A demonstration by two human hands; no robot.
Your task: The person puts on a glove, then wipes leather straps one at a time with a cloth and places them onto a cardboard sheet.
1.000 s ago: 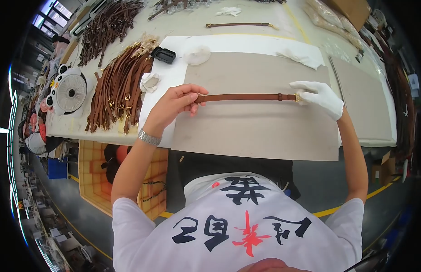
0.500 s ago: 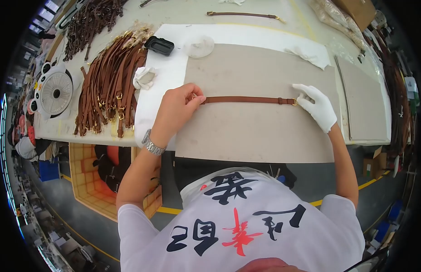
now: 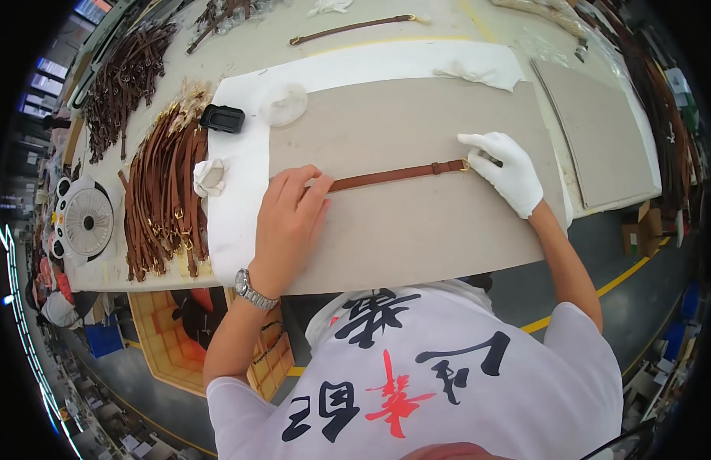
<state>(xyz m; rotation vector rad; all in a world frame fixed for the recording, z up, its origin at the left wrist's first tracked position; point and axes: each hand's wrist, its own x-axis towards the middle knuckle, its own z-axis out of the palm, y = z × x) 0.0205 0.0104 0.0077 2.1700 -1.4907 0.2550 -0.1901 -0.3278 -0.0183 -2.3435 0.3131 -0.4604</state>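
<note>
A brown leather strap (image 3: 386, 176) stretches between my two hands over the grey board (image 3: 401, 238). My bare left hand (image 3: 290, 222), with a metal watch at the wrist, has its fingers bent over the strap's left end, which they partly hide. My right hand (image 3: 509, 169) wears a white glove and pinches the gold buckle end between thumb and forefinger. Left of the board lies a pile of similar brown straps (image 3: 168, 192) with gold buckles.
A black tray (image 3: 222, 119), a clear round disc (image 3: 284, 104) and a crumpled white cloth (image 3: 209, 177) lie left of the board. Another strap (image 3: 355, 29) is at the back. A fan (image 3: 88, 221) stands far left; a second board (image 3: 597, 134) lies right.
The camera view has shifted and turned. My left hand has come down onto the board, its fingers now pointing forward over the strap's end. The strap slants slightly; my right hand still holds the buckle end.
</note>
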